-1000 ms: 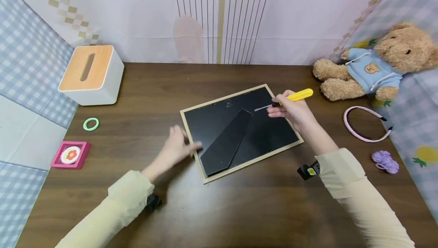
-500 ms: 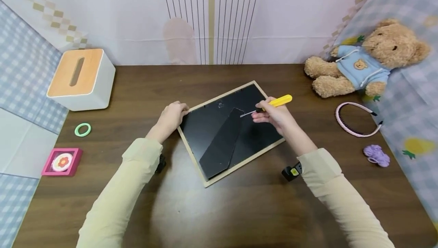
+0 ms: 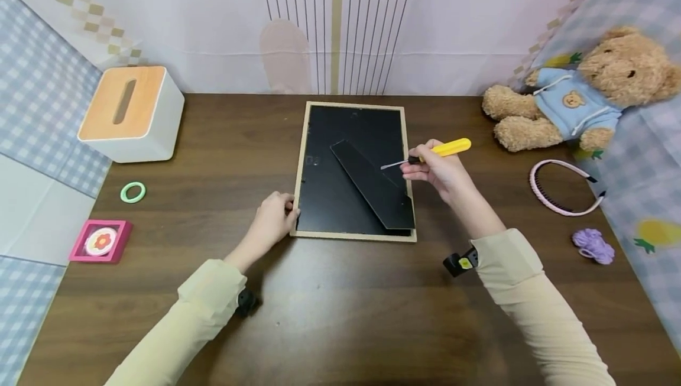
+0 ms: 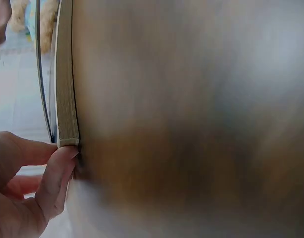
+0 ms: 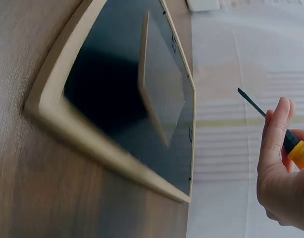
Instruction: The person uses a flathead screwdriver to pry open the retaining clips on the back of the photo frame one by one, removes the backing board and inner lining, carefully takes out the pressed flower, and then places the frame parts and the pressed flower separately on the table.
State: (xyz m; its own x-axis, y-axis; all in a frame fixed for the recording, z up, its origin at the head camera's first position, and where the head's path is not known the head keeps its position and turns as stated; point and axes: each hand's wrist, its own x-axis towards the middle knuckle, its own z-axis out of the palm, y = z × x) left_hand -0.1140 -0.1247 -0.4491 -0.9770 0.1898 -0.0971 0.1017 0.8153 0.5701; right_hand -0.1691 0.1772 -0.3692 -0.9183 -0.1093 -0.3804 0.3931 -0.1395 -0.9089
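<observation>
A picture frame [image 3: 351, 236] with a pale wooden border lies back side up on the table in the head view. Its black backing carries a black stand leg [image 3: 372, 188], slanting across it. At the frame's near left corner, my left hand [image 3: 270, 218] pinches the edge; the left wrist view shows thumb and finger at that corner [image 4: 68, 141]. My right hand [image 3: 440, 170] grips a yellow-handled screwdriver [image 3: 453, 147] at the frame's right side. In the right wrist view the screwdriver's flat tip [image 5: 240, 90] is in the air, apart from the frame.
A tissue box [image 3: 133, 117] with a wooden lid, a green ring [image 3: 132, 193] and a pink box [image 3: 123, 244] stand at left. At right are a teddy bear [image 3: 574, 102], a headband [image 3: 537, 188] and purple yarn [image 3: 593, 246]. A curtain [image 3: 213, 31] hangs behind.
The frame has turned from a slanted sideways position to standing lengthwise away from me. My left hand moved to its far left corner, then back to the near left one. The right hand keeps the screwdriver.
</observation>
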